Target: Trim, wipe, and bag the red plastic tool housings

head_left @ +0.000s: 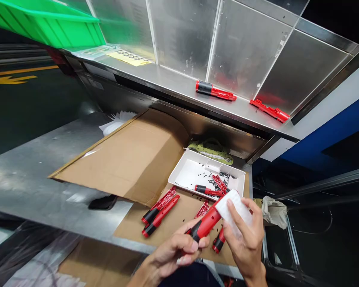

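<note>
My left hand (184,245) is closed round the black end of a red and black plastic tool housing (208,223), which points up and to the right. Folded over the housing's far end is a white wipe (235,209), gripped by the fingers of my right hand (248,235). Just beyond them, a white tray (179,171) holds small black parts and red housing pieces (209,190). On the cardboard to the left lie two more red and black housings (161,213). Another housing (218,242) is partly hidden between my hands.
A large cardboard sheet (128,155) covers much of the metal bench (62,147). On the shelf above lie two red housing pieces (217,91), a yellow paper (130,57) and a green bin (54,26). A dark flat object (102,202) rests by the cardboard's edge.
</note>
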A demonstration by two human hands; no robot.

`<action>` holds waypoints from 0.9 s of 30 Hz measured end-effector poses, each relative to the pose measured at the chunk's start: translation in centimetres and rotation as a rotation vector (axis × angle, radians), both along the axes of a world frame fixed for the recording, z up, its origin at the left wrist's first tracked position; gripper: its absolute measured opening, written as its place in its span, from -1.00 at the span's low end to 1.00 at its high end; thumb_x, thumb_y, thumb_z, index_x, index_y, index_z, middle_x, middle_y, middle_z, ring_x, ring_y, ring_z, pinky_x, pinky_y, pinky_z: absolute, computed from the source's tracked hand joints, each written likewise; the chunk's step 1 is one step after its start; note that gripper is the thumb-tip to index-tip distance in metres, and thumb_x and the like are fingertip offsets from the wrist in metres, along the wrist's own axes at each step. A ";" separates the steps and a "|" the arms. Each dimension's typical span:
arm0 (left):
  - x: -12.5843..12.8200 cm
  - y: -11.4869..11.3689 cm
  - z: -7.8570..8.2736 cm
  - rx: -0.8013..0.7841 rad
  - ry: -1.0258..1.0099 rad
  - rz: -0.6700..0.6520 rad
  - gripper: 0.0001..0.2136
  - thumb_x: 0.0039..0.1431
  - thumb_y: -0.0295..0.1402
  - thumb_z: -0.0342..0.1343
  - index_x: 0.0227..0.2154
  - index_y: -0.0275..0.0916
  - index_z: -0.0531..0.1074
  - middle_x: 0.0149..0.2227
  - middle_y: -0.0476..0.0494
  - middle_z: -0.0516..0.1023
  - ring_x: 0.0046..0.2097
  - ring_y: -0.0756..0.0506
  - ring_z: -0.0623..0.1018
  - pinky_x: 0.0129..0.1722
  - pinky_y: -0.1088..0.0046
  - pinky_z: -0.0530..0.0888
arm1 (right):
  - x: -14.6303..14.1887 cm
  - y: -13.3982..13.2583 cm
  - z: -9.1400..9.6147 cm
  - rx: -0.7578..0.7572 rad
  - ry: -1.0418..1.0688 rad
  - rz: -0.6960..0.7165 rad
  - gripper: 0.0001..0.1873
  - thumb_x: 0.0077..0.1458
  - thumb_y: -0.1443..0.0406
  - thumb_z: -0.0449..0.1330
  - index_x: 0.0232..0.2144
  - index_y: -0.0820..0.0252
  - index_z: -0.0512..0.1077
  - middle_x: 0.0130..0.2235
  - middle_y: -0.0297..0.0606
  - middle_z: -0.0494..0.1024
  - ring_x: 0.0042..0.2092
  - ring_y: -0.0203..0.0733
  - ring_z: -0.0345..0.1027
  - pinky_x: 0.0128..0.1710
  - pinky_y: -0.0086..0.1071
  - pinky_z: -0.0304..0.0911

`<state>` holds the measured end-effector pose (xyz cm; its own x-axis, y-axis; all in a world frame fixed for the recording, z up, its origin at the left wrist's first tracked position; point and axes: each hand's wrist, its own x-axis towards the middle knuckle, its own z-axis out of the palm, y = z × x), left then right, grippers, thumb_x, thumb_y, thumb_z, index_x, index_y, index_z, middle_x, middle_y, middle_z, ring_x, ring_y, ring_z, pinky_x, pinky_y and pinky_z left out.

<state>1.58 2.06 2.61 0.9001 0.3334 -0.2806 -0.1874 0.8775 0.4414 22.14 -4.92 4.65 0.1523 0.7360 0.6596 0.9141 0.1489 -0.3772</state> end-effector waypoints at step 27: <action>-0.9 6.9 -4.2 0.322 -0.275 -1.324 -0.41 -0.16 -0.45 0.43 0.03 -0.11 0.53 -0.51 0.02 0.57 -0.70 0.00 0.42 -0.84 0.62 0.33 | 0.1 -5.7 -0.7 -0.363 0.052 0.729 -0.50 0.07 0.31 0.24 0.10 -0.03 0.43 0.13 -0.15 0.38 0.06 -0.02 0.25 -0.05 -0.12 0.33</action>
